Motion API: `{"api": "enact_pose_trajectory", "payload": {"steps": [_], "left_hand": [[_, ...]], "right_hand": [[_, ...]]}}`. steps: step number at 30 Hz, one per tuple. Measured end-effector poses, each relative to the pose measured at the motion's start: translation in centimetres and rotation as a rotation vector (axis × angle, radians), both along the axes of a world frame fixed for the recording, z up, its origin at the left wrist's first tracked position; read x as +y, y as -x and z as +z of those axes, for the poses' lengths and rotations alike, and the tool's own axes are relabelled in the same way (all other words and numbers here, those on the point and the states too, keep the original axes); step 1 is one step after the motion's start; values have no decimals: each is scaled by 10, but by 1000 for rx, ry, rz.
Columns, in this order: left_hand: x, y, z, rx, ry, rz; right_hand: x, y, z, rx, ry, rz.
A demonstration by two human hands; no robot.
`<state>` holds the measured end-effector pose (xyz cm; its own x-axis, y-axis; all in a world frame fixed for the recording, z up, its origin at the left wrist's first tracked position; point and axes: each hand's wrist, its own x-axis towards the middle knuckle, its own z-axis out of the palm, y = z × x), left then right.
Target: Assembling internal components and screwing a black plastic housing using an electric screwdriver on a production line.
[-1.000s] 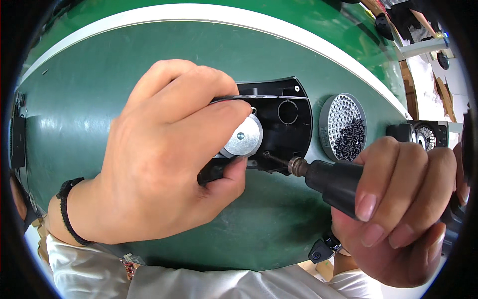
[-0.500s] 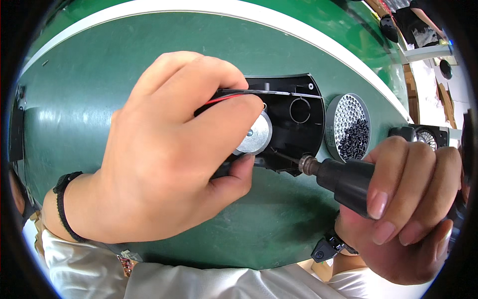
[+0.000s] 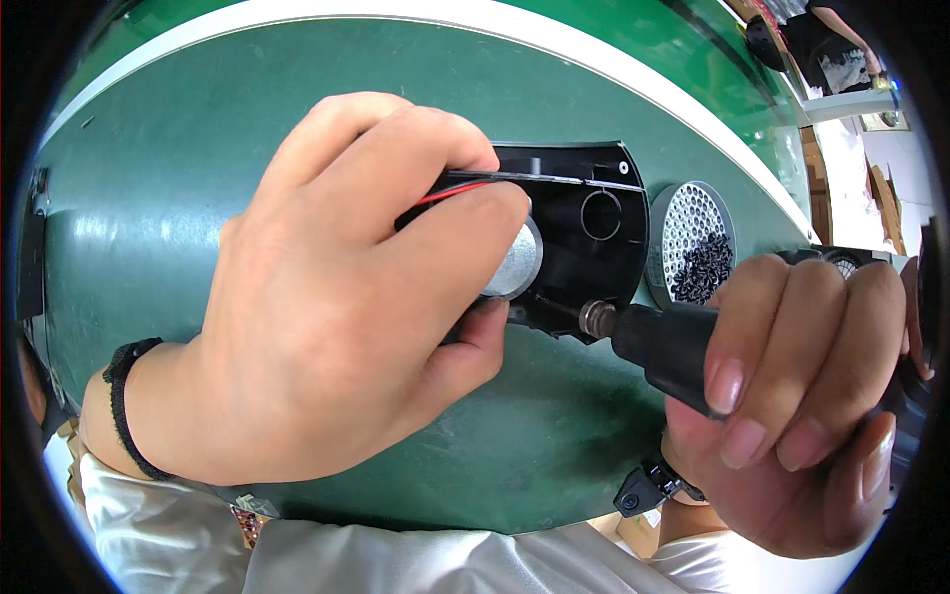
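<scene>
My left hand [image 3: 346,287] is closed around a black plastic housing [image 3: 579,262], which rests on the green table. Between its fingers and the shell runs a red wire [image 3: 450,192]. A round silver metal disc [image 3: 522,265] shows inside the housing, partly covered by the fingers. My right hand [image 3: 792,396] grips a black electric screwdriver [image 3: 668,342] from the right. Its thin bit points left into the lower edge of the housing, close to my left thumb; the exact contact of the tip is too small to tell.
A round grey dish [image 3: 693,238] with a perforated plate and many small black screws stands right of the housing. A white strip [image 3: 633,84] borders the green table [image 3: 168,198]. Another person [image 3: 836,54] is at the far upper right.
My right hand and the screwdriver have moved a little left and up, the bit going closer in to the housing. My left hand has barely shifted.
</scene>
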<state>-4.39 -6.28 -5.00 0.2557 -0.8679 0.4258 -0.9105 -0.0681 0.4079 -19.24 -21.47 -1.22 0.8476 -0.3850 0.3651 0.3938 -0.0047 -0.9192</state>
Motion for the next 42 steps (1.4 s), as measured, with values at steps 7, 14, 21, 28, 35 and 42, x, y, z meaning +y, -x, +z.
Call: {"api": "enact_pose_trajectory", "payload": {"steps": [7, 14, 21, 28, 35, 42], "left_hand": [[2, -1, 0, 2, -1, 2], [-1, 0, 1, 10, 19, -5], [-3, 1, 0, 9, 37, -6], [-4, 2, -6, 8, 93, 0], [6, 9, -6, 71, -33, 67], [3, -8, 3, 138, -37, -45]], "right_hand": [[-5, -8, -10, -104, 95, 24], [-6, -9, -8, -119, 88, 12], [-3, -8, -8, -104, 83, -5], [-1, -10, -17, -129, 178, 54], [5, -5, -14, -52, 213, 4], [-33, -4, 11, -335, 73, 37]]}}
